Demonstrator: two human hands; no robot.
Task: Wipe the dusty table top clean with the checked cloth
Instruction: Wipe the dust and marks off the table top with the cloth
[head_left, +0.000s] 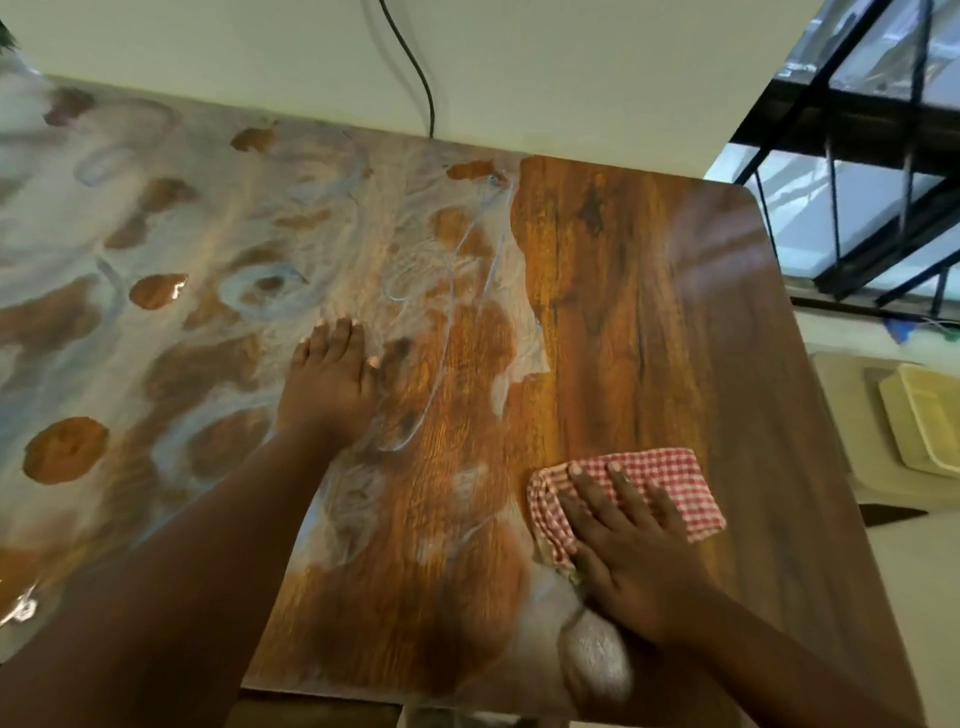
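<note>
The wooden table top fills the view. Its left and middle parts carry a pale grey film of dust with swirls and bare brown patches; the right strip shows clean, glossy wood. The red-and-white checked cloth lies folded on the table near the front right. My right hand presses flat on it, fingers spread and pointing away from me. My left hand rests flat on the dusty middle of the table, palm down, holding nothing. A small heap of white dust sits by my right wrist at the front edge.
A pale wall runs along the table's far edge, with a black cable hanging down it. Dark metal window bars stand at the right. Yellowish trays lie on the floor beyond the right edge.
</note>
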